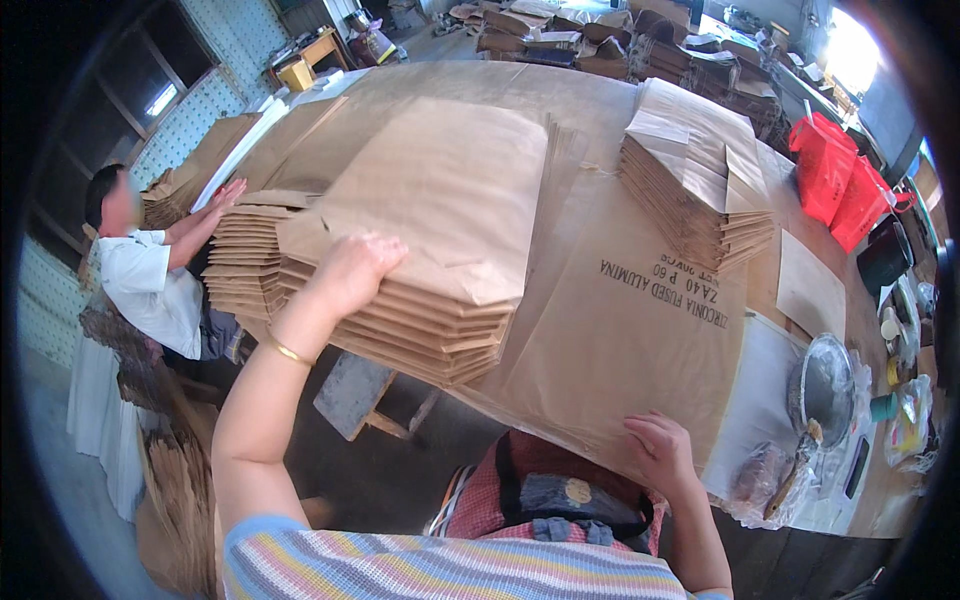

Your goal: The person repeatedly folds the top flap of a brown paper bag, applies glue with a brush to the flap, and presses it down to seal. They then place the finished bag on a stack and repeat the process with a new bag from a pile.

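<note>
A tall stack of brown paper bags (pixel 440 190) rises at the table's left middle, its folded ends fanned toward me. My left hand (pixel 362 265) is closed over the near left edge of the top bag, fingers curled on the paper. A flat brown paper bag with dark printing (pixel 620 340) lies to the right of the stack. Near its front edge rests my right hand (pixel 660 450), fingers loosely bent and thumb apart, with nothing visible in it. Another stack of folded paper bags (pixel 690 170) stands farther back on the right.
At the left, a person (pixel 150 270) has both hands by a smaller bag stack (pixel 245 250). On the right are a metal bowl (pixel 828 385), a brush (pixel 795 475), a phone (pixel 857 468) and red bags (pixel 835 175). A stool (pixel 355 395) stands below the table edge.
</note>
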Available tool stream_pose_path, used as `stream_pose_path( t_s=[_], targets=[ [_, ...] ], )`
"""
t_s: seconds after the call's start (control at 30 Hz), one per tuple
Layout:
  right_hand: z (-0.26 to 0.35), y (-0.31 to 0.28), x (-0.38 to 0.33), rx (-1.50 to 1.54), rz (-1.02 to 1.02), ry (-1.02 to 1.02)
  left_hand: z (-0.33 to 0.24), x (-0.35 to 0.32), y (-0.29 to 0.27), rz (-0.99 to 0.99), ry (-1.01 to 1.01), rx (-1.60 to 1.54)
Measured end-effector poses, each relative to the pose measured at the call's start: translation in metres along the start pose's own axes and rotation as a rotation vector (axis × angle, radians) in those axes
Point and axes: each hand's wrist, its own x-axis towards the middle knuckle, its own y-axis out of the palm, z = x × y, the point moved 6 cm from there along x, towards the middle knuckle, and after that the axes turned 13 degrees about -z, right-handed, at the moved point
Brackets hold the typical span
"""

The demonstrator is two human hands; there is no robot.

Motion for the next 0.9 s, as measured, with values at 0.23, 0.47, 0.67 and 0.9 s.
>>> stream_pose_path(
  t_s=[0.23, 0.47, 0.67, 0.9],
  targets=[
    [0.095, 0.049, 0.080, 0.089, 0.186, -0.269, -0.015, -0.049, 0.020, 0.011, -0.061, -0.105],
    [0.154, 0.196, 0.178, -0.006, 0.269, -0.266, 0.004, -0.077, 0.012, 0.212, -0.254, -0.341],
    [0.163, 0.216, 0.152, -0.124, 0.258, -0.373, 0.081, -0.130, 0.054, 0.153, -0.630, 0.081],
    [0.142, 0.226, 0.145, -0.089, 0.225, -0.370, 0.074, -0.133, 0.092, -0.110, -0.586, 0.007]
  ],
)
